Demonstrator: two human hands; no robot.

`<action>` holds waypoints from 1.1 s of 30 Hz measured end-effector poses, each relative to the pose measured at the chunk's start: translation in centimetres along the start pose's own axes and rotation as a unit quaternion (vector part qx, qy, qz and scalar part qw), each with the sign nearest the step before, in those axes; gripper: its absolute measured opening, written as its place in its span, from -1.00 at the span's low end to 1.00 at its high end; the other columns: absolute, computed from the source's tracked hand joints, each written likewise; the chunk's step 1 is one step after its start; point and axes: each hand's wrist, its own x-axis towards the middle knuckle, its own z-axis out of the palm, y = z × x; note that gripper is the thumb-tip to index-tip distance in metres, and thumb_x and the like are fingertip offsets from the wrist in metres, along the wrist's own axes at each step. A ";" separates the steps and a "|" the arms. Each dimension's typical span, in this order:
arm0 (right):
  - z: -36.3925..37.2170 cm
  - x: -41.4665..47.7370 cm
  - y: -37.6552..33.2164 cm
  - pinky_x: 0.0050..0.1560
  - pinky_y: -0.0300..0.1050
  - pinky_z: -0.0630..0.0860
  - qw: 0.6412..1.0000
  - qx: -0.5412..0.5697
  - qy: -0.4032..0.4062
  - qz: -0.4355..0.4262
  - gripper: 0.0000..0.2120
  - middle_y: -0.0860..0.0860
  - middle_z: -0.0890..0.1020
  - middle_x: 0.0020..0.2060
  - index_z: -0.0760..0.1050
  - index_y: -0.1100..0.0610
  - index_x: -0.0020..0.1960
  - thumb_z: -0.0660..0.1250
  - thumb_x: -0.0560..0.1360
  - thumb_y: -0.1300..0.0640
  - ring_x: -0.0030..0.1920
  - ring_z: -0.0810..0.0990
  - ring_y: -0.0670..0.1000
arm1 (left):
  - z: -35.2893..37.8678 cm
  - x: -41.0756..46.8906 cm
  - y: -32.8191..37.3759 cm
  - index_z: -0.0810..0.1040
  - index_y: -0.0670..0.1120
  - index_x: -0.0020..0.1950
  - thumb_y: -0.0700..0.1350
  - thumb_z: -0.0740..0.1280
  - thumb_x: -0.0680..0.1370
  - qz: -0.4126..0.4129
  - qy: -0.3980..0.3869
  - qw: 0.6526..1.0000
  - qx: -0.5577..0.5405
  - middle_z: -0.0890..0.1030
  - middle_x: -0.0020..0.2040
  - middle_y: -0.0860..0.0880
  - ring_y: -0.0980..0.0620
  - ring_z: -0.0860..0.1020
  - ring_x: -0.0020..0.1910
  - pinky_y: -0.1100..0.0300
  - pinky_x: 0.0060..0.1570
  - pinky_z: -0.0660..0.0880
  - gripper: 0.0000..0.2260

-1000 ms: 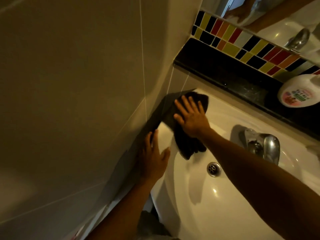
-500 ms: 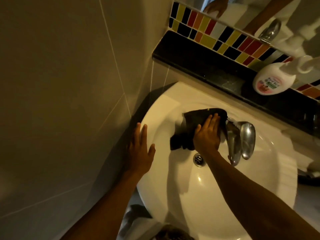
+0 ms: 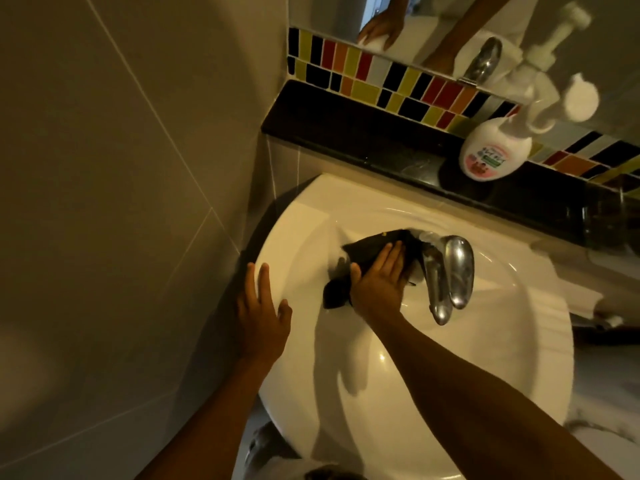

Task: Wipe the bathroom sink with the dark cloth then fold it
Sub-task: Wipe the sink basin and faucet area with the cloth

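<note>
R hand (image 3: 375, 284) lies flat on the dark cloth (image 3: 367, 251), palm down, fingers (image 3: 393, 256) stretched out and pressing it onto the back slope of the sink (image 3: 485, 358) bowl – not clenched round it, just laid on top. Cloth is bunched; part sticks out past the fingertips toward the back rim, a clump hangs out beside the thumb. Tap (image 3: 446, 271) stands just right of those fingers, cloth edge reaching its base. L hand (image 3: 261, 317) rests open on the sink's left rim next to the wall (image 3: 121, 168), fingers spread, gripping nothing. Beyond the R fingertips – a black ledge (image 3: 346, 133) with a soap bottle (image 3: 491, 150) on it, under colored tiles (image 3: 363, 74) and a mirror (image 3: 450, 22).
</note>
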 end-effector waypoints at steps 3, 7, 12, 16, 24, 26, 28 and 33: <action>-0.1 0.1 -0.5 0.39 0.02 -0.40 1.000 0.031 -0.003 -0.004 -0.21 0.13 -0.21 0.55 -0.29 0.18 0.54 -0.05 0.56 -0.27 0.54 -0.25 0.09 | 0.2 0.1 0.4 0.19 -0.14 0.52 -0.05 0.41 0.47 0.011 0.018 0.998 0.054 0.23 0.51 -0.25 -0.31 0.41 0.30 -0.19 0.22 0.40 -0.31; -1.1 -1.5 2.6 0.39 0.00 -0.36 0.998 -0.006 -0.001 -0.067 -0.29 0.10 -0.20 0.56 -0.27 0.14 0.55 -0.06 0.60 -0.19 0.54 -0.23 0.06 | 0.6 0.5 -0.1 0.29 -0.18 0.47 -0.02 0.46 0.41 0.053 0.044 0.988 0.137 0.35 0.43 -0.30 -0.34 0.42 0.31 -0.25 0.23 0.38 -0.30; -2.6 -2.4 3.4 0.43 -0.03 -0.23 0.997 -0.003 -0.036 -0.070 -0.39 0.07 -0.15 0.57 -0.24 0.12 0.56 -0.10 0.63 -0.09 0.56 -0.16 0.07 | 0.9 2.8 1.6 0.24 -0.11 0.51 -0.02 0.36 0.45 0.264 -0.019 0.933 0.244 0.34 0.47 -0.20 -0.22 0.24 0.48 -0.22 0.41 0.20 -0.35; -4.8 -1.7 1.7 0.52 0.08 -0.07 0.997 0.024 -0.061 -0.048 -0.43 0.11 -0.06 0.57 -0.13 0.13 0.56 -0.02 0.64 0.00 0.56 -0.09 0.13 | 1.8 5.3 6.0 0.27 -0.03 0.47 0.02 0.24 0.56 0.276 -0.136 0.934 0.182 0.36 0.46 -0.09 -0.10 0.27 0.46 -0.04 0.46 0.13 -0.51; -8.1 1.3 0.5 0.44 0.07 0.24 0.975 -0.183 -0.061 -0.114 -0.12 0.27 0.04 0.50 -0.08 0.25 0.52 0.42 0.44 0.13 0.48 0.14 0.23 | 5.0 4.9 13.1 -0.04 -0.03 0.54 0.01 0.36 0.51 0.116 -0.200 0.973 0.014 0.17 0.50 -0.18 -0.20 0.42 0.32 -0.10 0.21 0.50 -0.24; -8.7 2.2 0.6 0.40 0.07 0.28 0.948 -0.284 -0.055 -0.131 -0.26 0.26 0.21 0.41 0.09 0.28 0.46 0.40 0.44 0.13 0.40 0.23 0.22 | 5.4 5.2 13.1 0.02 -0.06 0.53 -0.03 0.31 0.53 0.124 -0.179 0.976 0.012 0.22 0.46 -0.20 -0.23 0.43 0.29 -0.11 0.17 0.49 -0.33; -9.2 2.9 0.3 0.31 0.03 0.32 0.923 -0.355 -0.034 -0.144 -0.40 0.18 0.39 0.27 0.28 0.24 0.35 0.42 0.42 0.08 0.28 0.33 0.18 | 5.7 5.6 13.0 0.10 -0.09 0.50 -0.07 0.28 0.54 0.131 -0.160 0.978 0.027 0.30 0.41 -0.20 -0.23 0.45 0.26 -0.11 0.15 0.48 -0.41; -9.9 3.7 0.0 0.20 0.02 0.30 0.882 -0.448 -0.043 -0.140 -0.58 0.13 0.50 0.12 0.44 0.12 0.20 0.40 0.41 -0.02 0.16 0.39 0.14 | 5.6 6.7 13.3 0.35 -0.06 0.26 -0.11 0.31 0.54 0.169 -0.122 0.970 0.123 0.48 0.22 -0.14 -0.16 0.50 0.12 -0.02 0.08 0.47 -0.69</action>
